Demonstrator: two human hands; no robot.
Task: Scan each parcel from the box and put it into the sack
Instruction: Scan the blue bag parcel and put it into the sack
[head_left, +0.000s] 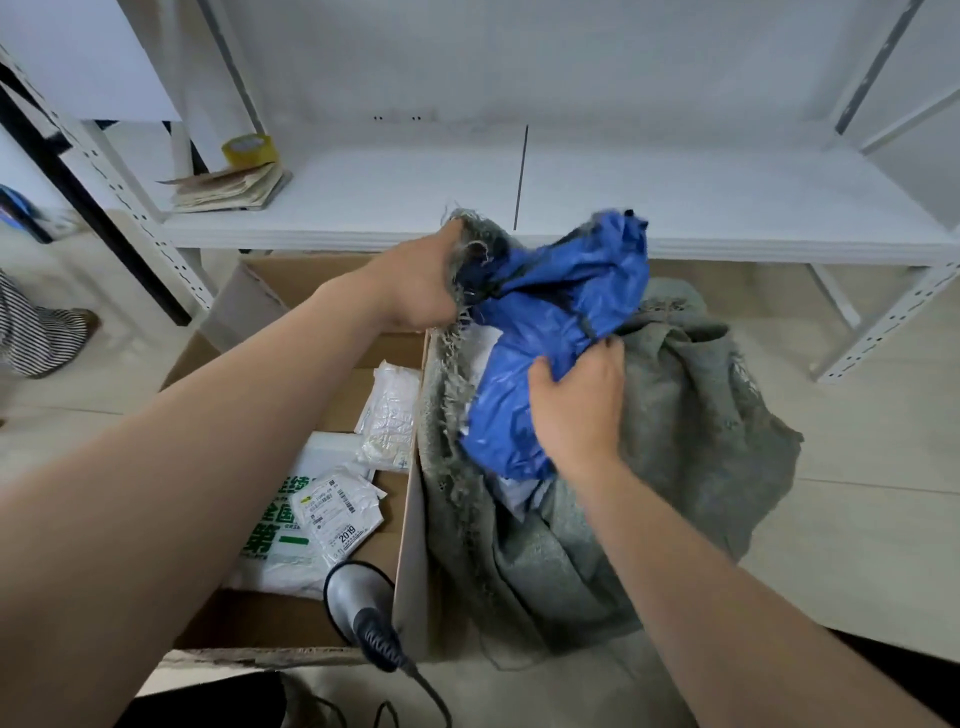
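Now, the cardboard box (260, 621) holds white parcels (337, 514), with the scanner (358, 597) at its near corner. The left hand (415, 283) clutches the grey sack (701, 415) by its frayed rim. The right hand (576, 405) has a firm grip on the blue parcel (550, 312), half inside the sack's mouth.

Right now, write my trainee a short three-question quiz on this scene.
1. True or false: the right hand is empty.
2. The left hand grips: A the scanner, B the sack by its rim, C a white parcel.
3. Fill in: the yellow tape roll sits on the ___.
Key: 1 false, it holds the blue parcel; 2 B; 3 shelf.
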